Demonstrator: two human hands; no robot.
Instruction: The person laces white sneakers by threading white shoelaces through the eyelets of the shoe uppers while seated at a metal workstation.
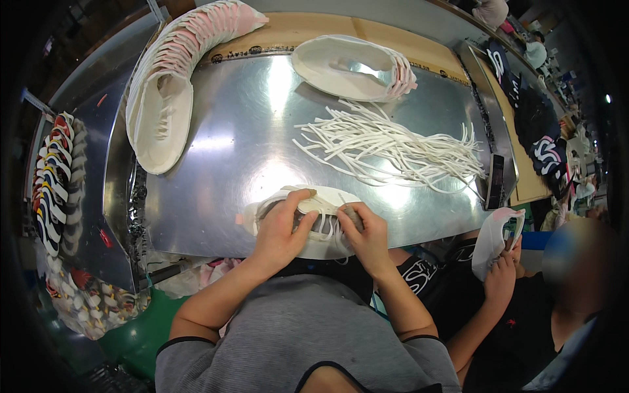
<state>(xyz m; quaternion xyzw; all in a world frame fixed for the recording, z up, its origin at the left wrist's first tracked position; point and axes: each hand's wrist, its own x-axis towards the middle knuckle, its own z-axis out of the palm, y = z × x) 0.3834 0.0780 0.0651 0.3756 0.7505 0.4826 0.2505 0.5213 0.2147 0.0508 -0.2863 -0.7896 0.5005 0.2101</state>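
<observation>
Pale shoe upper (332,198), white laces (333,226), pink tab (240,219), in curled grip of left hand (280,227) and right hand (369,237)

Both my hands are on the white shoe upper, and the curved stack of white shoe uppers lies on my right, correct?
Wrong side: the head view shows the curved stack of white shoe uppers on your left. Your left hand and right hand are indeed on the white shoe upper.

I see an off-white shoe (335,196) with a pale pink tab, plain white laces (406,145) and a silvery worktop (226,190). The stacked shoes (145,128) show cream and pink; the grey shirt (314,327) has fine ribbing and black trim.
</observation>
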